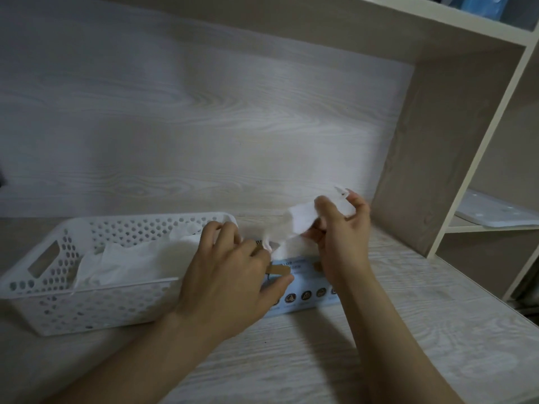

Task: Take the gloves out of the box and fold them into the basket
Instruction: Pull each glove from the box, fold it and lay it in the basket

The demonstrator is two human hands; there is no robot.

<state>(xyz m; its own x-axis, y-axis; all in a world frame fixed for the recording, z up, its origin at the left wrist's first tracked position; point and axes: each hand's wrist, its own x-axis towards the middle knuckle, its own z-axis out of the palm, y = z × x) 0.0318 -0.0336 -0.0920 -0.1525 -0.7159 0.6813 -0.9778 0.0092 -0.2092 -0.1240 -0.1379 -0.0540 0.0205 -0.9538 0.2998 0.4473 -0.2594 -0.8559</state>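
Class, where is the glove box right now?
In the head view, the box sits on the desk, right of the basket, partly under the left hand.

A thin white glove (303,221) hangs crumpled from my right hand (341,243), just above the pale blue box (306,298). More white gloves (131,263) lie in the perforated white basket (87,312) just left of it.

Can't read the print on the box (303,298), too small. Only seeing a strip of that box past the left hand (230,275) and right hand (341,237), and can't see the left fingertips, tucked over its far side. Can't tell which end of the glove (303,220) is the cuff, all blur. Losing both forearms (393,345) at the near edge, the blue stuff (484,4) far right at the top edge, the white tray (495,212) at the right edge
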